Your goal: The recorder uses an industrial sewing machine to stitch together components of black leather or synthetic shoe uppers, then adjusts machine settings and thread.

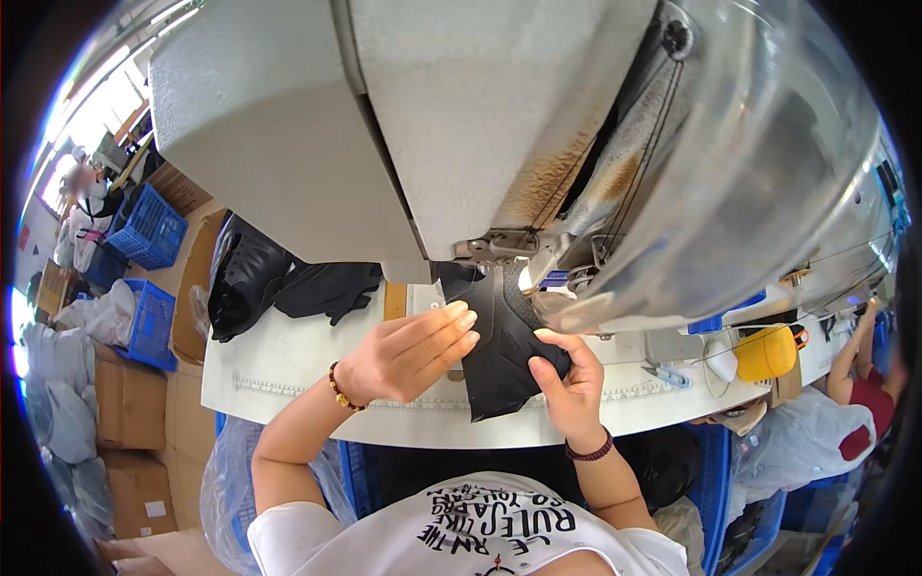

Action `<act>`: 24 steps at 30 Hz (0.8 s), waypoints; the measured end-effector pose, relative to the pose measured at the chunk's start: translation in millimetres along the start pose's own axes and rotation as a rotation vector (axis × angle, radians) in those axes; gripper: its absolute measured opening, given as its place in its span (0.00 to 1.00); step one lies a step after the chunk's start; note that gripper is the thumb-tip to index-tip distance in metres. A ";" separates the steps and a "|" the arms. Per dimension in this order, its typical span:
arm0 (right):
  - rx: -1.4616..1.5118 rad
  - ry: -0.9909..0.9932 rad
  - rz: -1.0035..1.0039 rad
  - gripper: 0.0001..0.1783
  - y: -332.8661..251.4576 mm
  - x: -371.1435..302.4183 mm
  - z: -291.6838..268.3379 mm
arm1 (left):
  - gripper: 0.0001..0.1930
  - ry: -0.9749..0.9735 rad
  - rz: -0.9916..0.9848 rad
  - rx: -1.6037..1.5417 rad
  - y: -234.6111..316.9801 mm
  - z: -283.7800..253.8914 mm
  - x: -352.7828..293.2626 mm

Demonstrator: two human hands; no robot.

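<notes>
A black shoe-upper piece [501, 357] with a textured panel lies under the head of a sewing machine [514, 115], its near end hanging toward me. My left hand [408, 353] rests at the piece's left edge, fingers straight and side by side; its thumb is hidden. On the right edge, my right hand [574, 379] grips the piece between thumb and fingers. The needle area is partly covered by the machine's metal parts, close beyond my fingertips.
More black shoe uppers [252, 278] lie on the white table [279, 370] at left. Right of the machine are thread snips [667, 375] and a yellow container [766, 353]. Blue crates [149, 228] and cardboard boxes [130, 398] stand at far left. Another person's arm [850, 355] shows at far right.
</notes>
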State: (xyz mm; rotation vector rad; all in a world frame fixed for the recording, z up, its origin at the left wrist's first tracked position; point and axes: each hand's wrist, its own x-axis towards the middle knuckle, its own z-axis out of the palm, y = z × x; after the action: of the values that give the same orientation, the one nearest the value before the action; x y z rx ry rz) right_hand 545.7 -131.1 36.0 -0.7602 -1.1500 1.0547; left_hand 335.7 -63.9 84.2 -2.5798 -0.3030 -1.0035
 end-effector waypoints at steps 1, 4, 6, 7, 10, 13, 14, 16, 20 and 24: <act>-0.068 0.002 -0.014 0.12 -2.0 0.6 0.1 | 0.12 0.015 0.020 0.022 0.0 -0.8 1.5; -0.163 0.003 -0.024 0.09 -9.7 1.7 -0.7 | 0.12 0.021 0.067 0.077 -0.3 -6.3 7.7; -0.101 -0.003 0.008 0.09 -15.0 0.4 -2.2 | 0.12 -0.043 0.081 0.100 1.1 -12.5 11.2; -0.088 0.010 0.019 0.08 -15.9 0.7 -2.7 | 0.12 -0.081 0.082 0.121 1.6 -14.9 13.0; -0.213 0.033 0.004 0.07 -15.2 0.9 -3.7 | 0.11 -0.146 0.080 0.127 2.7 -18.4 16.6; -0.217 0.052 0.022 0.06 -9.7 2.6 -5.0 | 0.13 -0.153 0.091 0.110 1.1 -15.2 18.7; -0.227 0.050 -0.005 0.06 -8.0 3.3 -5.5 | 0.13 -0.158 0.097 0.118 -0.6 -14.8 18.9; -0.237 0.066 -0.013 0.06 -4.1 6.5 -7.3 | 0.14 -0.157 0.120 0.167 -3.9 -13.5 20.1; -0.296 0.076 -0.085 0.06 3.4 10.1 -10.6 | 0.13 -0.153 0.019 0.054 -6.5 -15.0 23.8; -0.069 0.119 0.064 0.09 19.3 8.4 -11.1 | 0.12 -0.150 -0.033 0.016 -9.6 -15.2 28.4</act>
State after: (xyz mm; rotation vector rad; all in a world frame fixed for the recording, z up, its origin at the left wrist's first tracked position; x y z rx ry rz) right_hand 551.9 -116.1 18.5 -0.9072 -1.0709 1.0128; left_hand 344.1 -59.3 116.4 -2.6489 -0.3912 -0.8156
